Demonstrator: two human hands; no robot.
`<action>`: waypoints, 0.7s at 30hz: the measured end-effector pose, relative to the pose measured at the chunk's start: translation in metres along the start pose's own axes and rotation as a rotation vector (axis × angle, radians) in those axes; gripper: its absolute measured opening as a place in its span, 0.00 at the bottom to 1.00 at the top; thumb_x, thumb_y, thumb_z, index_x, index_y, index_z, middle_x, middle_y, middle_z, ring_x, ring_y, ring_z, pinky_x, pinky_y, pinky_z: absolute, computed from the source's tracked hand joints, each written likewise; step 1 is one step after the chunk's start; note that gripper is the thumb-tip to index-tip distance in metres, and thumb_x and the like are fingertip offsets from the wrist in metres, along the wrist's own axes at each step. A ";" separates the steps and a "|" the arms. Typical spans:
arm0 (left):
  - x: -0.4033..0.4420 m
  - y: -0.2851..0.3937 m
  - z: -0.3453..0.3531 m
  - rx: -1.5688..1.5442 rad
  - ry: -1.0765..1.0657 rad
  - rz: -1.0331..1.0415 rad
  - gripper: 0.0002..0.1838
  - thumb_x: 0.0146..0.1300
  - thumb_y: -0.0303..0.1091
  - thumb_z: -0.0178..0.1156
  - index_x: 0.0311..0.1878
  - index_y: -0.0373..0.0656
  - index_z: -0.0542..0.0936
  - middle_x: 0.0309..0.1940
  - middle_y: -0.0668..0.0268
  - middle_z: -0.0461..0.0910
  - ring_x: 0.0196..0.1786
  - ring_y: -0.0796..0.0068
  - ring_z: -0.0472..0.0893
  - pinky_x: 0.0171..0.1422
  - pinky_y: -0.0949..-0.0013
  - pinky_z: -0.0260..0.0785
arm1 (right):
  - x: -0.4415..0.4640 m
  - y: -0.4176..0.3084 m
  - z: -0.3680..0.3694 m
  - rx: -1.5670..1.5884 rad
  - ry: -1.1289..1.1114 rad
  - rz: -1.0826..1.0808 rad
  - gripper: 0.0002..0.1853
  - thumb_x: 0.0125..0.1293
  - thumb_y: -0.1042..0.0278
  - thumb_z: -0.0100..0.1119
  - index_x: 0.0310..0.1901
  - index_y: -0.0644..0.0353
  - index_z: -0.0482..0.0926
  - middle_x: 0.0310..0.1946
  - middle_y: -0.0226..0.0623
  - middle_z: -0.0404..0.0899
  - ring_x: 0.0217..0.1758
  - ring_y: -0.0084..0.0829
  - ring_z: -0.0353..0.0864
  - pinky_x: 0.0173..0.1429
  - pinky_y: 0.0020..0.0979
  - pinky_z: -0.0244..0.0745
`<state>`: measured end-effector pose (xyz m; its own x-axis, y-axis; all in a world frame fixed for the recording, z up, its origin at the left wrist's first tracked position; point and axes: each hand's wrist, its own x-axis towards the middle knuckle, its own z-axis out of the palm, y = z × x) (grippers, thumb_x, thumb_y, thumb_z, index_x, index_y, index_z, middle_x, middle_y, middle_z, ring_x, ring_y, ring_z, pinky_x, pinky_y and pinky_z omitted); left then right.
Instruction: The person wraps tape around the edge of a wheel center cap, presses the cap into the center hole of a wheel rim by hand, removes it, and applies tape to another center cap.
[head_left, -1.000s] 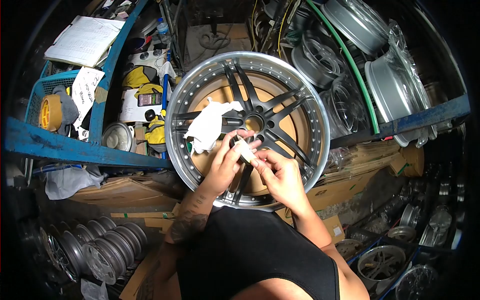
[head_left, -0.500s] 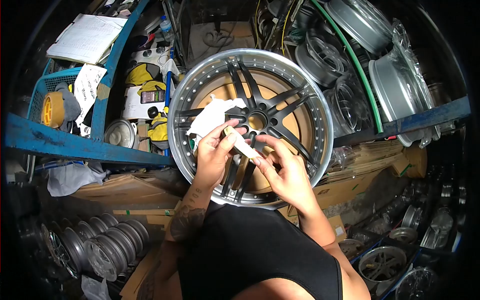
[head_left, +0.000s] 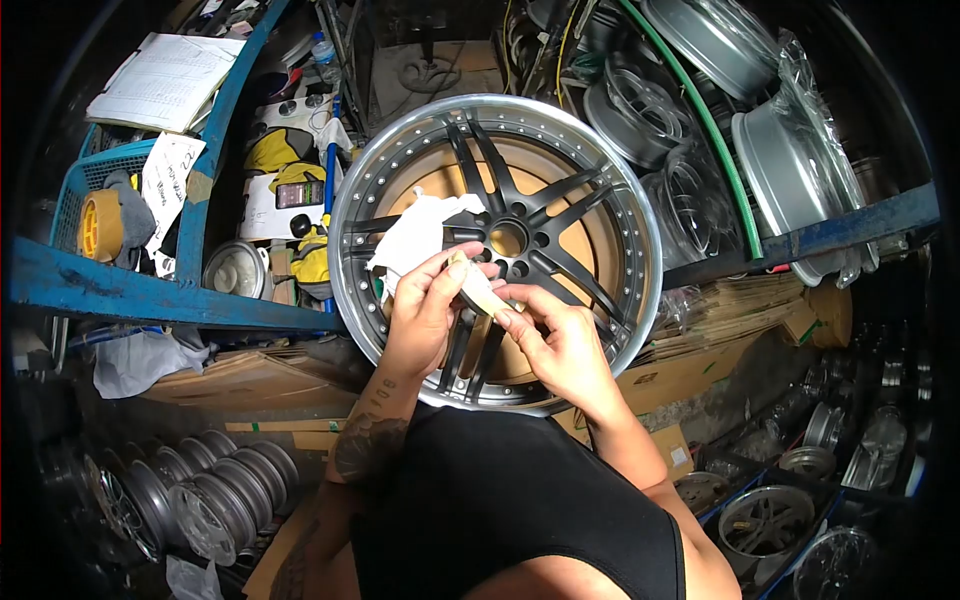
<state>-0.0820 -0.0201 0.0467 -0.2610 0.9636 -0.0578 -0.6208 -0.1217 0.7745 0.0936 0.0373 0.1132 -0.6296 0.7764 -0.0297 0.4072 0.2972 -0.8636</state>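
Note:
Between my two hands stretches a short pale yellowish strip (head_left: 481, 291), its exact kind unclear. My left hand (head_left: 424, 305) pinches its upper left end between thumb and fingers. The lower right end is gripped by the thumb and fingertips of my right hand (head_left: 556, 335). Beneath both hands lies a large alloy wheel (head_left: 645, 240) with dark double spokes, a polished lip and a ring of small bolts. A crumpled white cloth (head_left: 415, 235) rests on its left spokes, just beyond my left hand.
On the left, a blue metal frame (head_left: 120, 285) borders a basket (head_left: 75, 195) with a tape roll (head_left: 100, 226), papers (head_left: 160, 82) and a phone (head_left: 300, 194). Wrapped wheels (head_left: 790, 170) stand at right behind a green bar (head_left: 700, 120). Flattened cardboard (head_left: 710, 335) and stacked rims (head_left: 225, 490) lie below.
My right fingers have curled in closer around the strip, which now looks more bent. The whole view has shifted slightly; the wheel and cloth keep their places relative to each other.

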 end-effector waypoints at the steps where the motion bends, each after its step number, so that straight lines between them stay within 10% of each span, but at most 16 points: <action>1: 0.000 0.000 0.000 -0.006 -0.010 -0.005 0.23 0.83 0.38 0.52 0.69 0.27 0.73 0.55 0.47 0.84 0.59 0.62 0.85 0.69 0.60 0.77 | 0.000 0.001 0.001 0.002 0.004 -0.007 0.14 0.72 0.68 0.66 0.57 0.59 0.85 0.31 0.46 0.86 0.28 0.37 0.85 0.38 0.35 0.79; 5: -0.001 0.001 0.002 -0.038 -0.021 -0.050 0.25 0.84 0.41 0.49 0.68 0.26 0.73 0.55 0.46 0.84 0.60 0.60 0.85 0.70 0.57 0.77 | 0.000 -0.004 0.002 0.003 0.035 -0.010 0.10 0.72 0.71 0.69 0.51 0.63 0.87 0.32 0.40 0.89 0.27 0.23 0.82 0.35 0.28 0.75; 10: -0.001 -0.003 -0.002 -0.043 -0.054 -0.105 0.28 0.85 0.44 0.44 0.71 0.25 0.69 0.58 0.44 0.83 0.64 0.55 0.83 0.73 0.54 0.75 | 0.002 0.004 0.004 -0.002 0.063 -0.099 0.09 0.72 0.70 0.67 0.50 0.63 0.87 0.32 0.44 0.89 0.29 0.32 0.87 0.36 0.32 0.78; 21: -0.001 -0.005 -0.012 0.122 -0.030 -0.023 0.30 0.74 0.28 0.64 0.75 0.30 0.68 0.61 0.55 0.82 0.61 0.71 0.82 0.71 0.67 0.73 | 0.009 -0.008 -0.002 -0.061 0.036 -0.057 0.14 0.73 0.66 0.67 0.56 0.60 0.84 0.23 0.40 0.79 0.23 0.35 0.80 0.34 0.34 0.75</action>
<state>-0.0869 -0.0236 0.0355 -0.2245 0.9727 -0.0591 -0.5316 -0.0714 0.8440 0.0863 0.0434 0.1209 -0.6292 0.7764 0.0373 0.4121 0.3740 -0.8309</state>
